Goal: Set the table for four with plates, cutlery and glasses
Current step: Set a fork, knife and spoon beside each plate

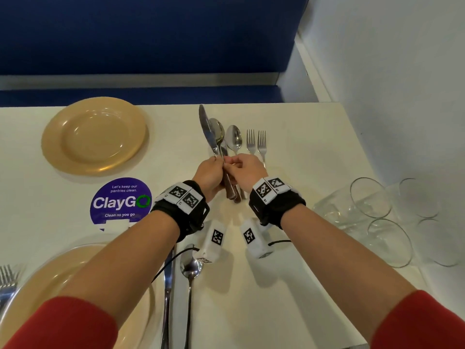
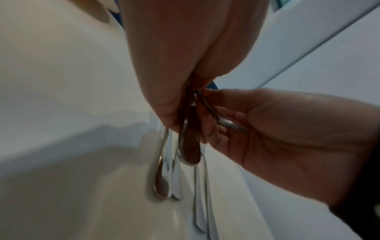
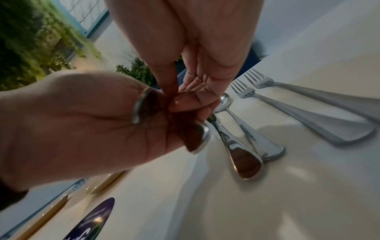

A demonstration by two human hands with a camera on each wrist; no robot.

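Over the middle of the white table (image 1: 302, 152) my two hands meet at a row of cutlery. My left hand (image 1: 216, 162) grips the handle of a knife (image 1: 205, 129), whose blade points away from me. My right hand (image 1: 232, 165) pinches the thin handle of a spoon (image 1: 217, 132) right beside it, fingertips touching the left hand's. The shiny handle ends (image 3: 200, 139) stick out below the left palm. Another spoon (image 1: 234, 138) and two forks (image 1: 256, 142) lie flat just to the right. A tan plate (image 1: 94, 137) sits at the far left.
Several empty glasses (image 1: 372, 197) stand at the right edge near the wall. In front of me lie a second tan plate (image 1: 37, 285), a knife (image 1: 167, 285), a spoon (image 1: 190, 268) and a fork (image 1: 7, 278). A purple ClayGo sticker (image 1: 120, 202) is on the table. A blue bench runs behind it.
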